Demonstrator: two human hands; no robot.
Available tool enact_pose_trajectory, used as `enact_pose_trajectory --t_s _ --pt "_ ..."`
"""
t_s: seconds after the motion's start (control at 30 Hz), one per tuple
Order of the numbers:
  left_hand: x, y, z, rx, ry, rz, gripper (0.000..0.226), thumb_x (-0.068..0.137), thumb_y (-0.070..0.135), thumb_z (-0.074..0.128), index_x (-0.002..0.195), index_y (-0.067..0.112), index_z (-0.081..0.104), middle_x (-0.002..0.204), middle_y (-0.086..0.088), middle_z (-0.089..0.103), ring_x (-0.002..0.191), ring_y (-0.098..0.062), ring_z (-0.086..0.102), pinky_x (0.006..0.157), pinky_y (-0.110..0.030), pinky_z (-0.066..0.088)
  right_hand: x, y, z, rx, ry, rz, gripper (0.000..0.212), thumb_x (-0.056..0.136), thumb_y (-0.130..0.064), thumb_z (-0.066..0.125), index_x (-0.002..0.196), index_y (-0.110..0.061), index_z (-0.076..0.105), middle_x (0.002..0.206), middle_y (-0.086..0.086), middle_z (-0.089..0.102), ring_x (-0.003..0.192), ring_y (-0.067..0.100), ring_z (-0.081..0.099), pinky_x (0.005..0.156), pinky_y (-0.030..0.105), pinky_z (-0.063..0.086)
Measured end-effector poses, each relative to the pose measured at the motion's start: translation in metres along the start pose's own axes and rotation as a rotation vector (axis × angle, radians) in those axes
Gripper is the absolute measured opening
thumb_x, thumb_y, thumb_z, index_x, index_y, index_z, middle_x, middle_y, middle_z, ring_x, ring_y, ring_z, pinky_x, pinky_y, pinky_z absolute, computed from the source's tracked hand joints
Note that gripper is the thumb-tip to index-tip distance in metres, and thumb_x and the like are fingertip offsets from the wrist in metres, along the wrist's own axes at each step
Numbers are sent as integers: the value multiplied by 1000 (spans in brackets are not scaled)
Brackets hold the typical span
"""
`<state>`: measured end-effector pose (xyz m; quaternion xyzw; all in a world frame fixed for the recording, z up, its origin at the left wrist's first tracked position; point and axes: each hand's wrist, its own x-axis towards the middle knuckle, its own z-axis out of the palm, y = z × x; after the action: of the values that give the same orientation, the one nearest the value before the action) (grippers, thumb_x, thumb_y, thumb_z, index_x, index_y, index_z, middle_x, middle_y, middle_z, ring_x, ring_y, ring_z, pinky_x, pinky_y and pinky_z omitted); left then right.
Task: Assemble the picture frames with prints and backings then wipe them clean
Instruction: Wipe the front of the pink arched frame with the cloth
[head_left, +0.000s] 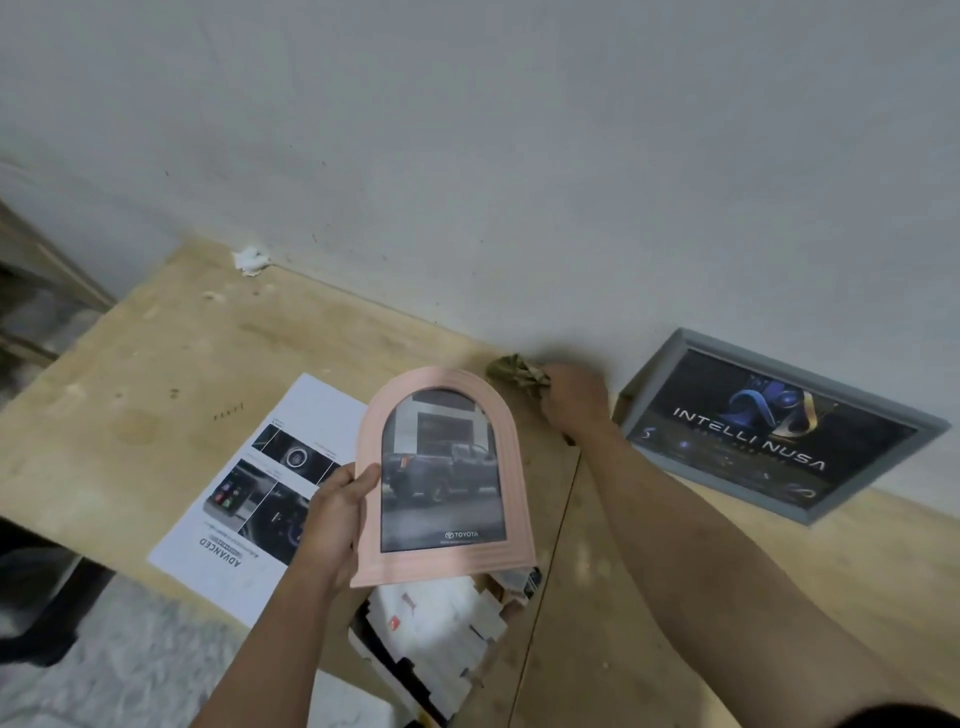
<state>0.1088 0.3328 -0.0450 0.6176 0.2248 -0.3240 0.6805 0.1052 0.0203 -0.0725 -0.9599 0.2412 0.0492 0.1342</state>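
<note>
A pink arched picture frame (514, 467) with a print of a dark truck inside is held tilted above the wooden table (156, 364). My left hand (335, 525) grips its left edge. Farther back, by the wall, my right hand (574, 400) is closed on a crumpled olive cloth (514, 371), which sticks out to the left of the fist. A grey rectangular frame (675, 358) with a dark print lettered "INTELLI NUSA" leans against the wall at the right.
A printed car brochure sheet (249, 499) lies on the table left of the pink frame. A pile of white and dark cardboard backings (441, 634) sits at the near edge. A crumpled white tissue (252, 260) lies at the far left corner.
</note>
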Motion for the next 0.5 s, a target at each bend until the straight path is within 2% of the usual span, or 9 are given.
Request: enact_pose_trajectory --t_s 0.13,0.27,0.33,0.43,0.5 --pt "-15 -1 13 6 -25 5 14 98 11 55 106 5 65 112 -29 68 101 -43 65 97 -60 49 -41 20 -21 228 -122 44 16 89 -19 49 96 -13 63 98 9 67 88 28 60 75 37 52" --pt "-45 -16 32 60 -70 9 16 98 14 55 109 7 64 110 -26 70 106 -45 65 97 -62 48 -112 60 -38 367 -236 112 13 92 -17 51 80 -21 54 87 3 59 85 24 57 64 31 43" --pt "-67 -34 44 90 -92 2 20 99 16 55 113 6 63 111 -26 70 102 -45 66 91 -59 53 -157 90 -43 330 -215 187 10 92 -20 50 82 -20 50 87 2 55 84 24 55 65 32 40" --pt "-97 -66 61 124 -117 1 20 99 17 55 112 3 63 106 -26 71 87 -38 69 71 -45 59 -225 136 -47 186 -190 259 9 89 -28 51 87 -20 49 86 2 54 79 24 53 64 32 38" --pt "-119 -90 76 150 -137 -10 19 99 17 55 112 5 63 105 -24 72 86 -37 70 72 -44 59 -276 166 -47 82 -210 282 11 86 -31 52 90 -21 51 87 1 57 80 23 56 64 31 41"
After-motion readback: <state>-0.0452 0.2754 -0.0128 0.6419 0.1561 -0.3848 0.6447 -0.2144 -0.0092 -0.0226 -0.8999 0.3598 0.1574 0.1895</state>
